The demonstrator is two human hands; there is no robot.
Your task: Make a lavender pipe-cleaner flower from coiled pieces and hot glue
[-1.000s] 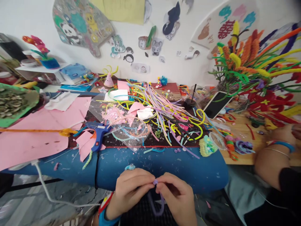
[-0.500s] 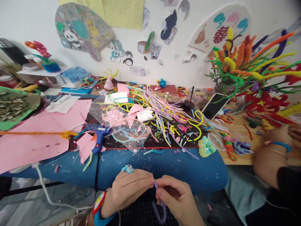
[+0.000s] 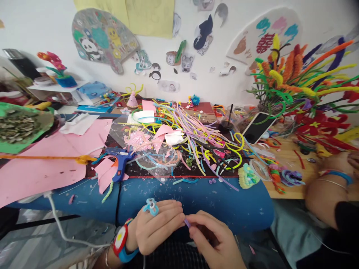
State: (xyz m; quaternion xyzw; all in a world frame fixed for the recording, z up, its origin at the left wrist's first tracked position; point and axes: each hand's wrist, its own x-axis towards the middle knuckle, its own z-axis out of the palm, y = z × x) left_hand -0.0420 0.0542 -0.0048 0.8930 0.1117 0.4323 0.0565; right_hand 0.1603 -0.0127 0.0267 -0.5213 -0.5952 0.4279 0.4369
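A purple pipe cleaner (image 3: 187,223) runs between my two hands, low in front of the blue table edge. My right hand (image 3: 214,237) pinches it between thumb and forefinger. My left hand (image 3: 160,227) has its fingers pressed together, back turned up, and the pipe cleaner's end goes in at its fingertips; the thumb is hidden. On that hand sits a light-blue ring (image 3: 150,206) with a white-and-dark centre. Most of the pipe cleaner is hidden behind my right fingers.
Beyond my hands lie a pile of pastel pipe cleaners (image 3: 193,125), a blue hot-glue gun (image 3: 121,161), black-handled scissors (image 3: 224,157) and pink sheets (image 3: 53,158). A phone (image 3: 258,128) leans by pipe-cleaner flowers (image 3: 294,71). Another person's arm (image 3: 322,190) rests at the right.
The purple loop that hung below my right hand is now mostly out of sight. My left hand has turned slightly, showing more of its back and ring. The view has shifted a little.
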